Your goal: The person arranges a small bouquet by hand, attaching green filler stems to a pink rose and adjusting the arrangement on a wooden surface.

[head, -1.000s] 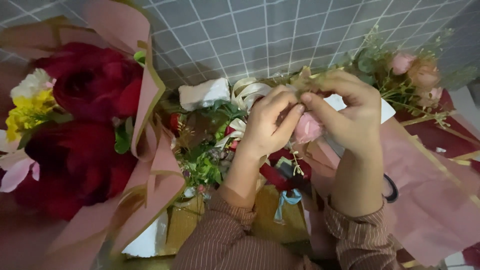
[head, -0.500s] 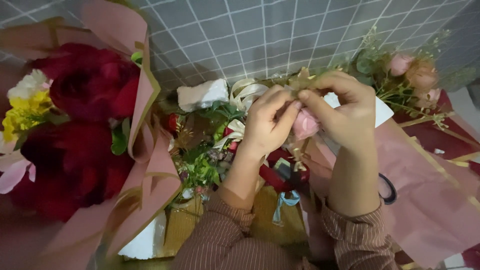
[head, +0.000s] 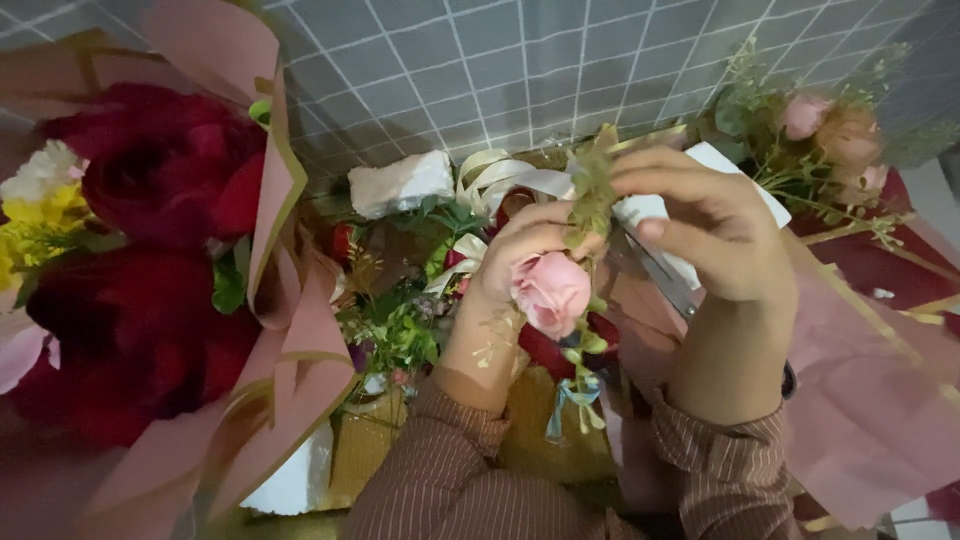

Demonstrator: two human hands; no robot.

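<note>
Compared with half a second earlier, the pink rosebud (head: 550, 292) had dropped lower and come forward, now fully exposed below the left hand (head: 520, 262) rather than tucked between both hands. The right hand (head: 700, 235) had shifted slightly upward and to the right.

The left hand was clenched on the rosebud's stem end together with a sprig of dry greenery (head: 594, 195); the exact fingertip contact was hidden behind the bloom. The right hand was closed in a pinch on a white strip (head: 650, 215), apparently paper or tape; its far end was covered by the fingers and could not be identified. Whether the strip touched the stem could not be told.

The large bouquet of dark red roses (head: 140, 270) in pink wrapping paper (head: 290, 340) was cut off at the left and bottom edges. A second small bunch of pink roses (head: 830, 135) lay at upper right on more pink paper. A white foam block (head: 400, 183) and cream ribbon (head: 495, 175) lay behind the hands. The table itself was almost wholly covered.

Open room was limited: the bouquet stood close on the left, clutter just behind, pink paper on the right.
</note>
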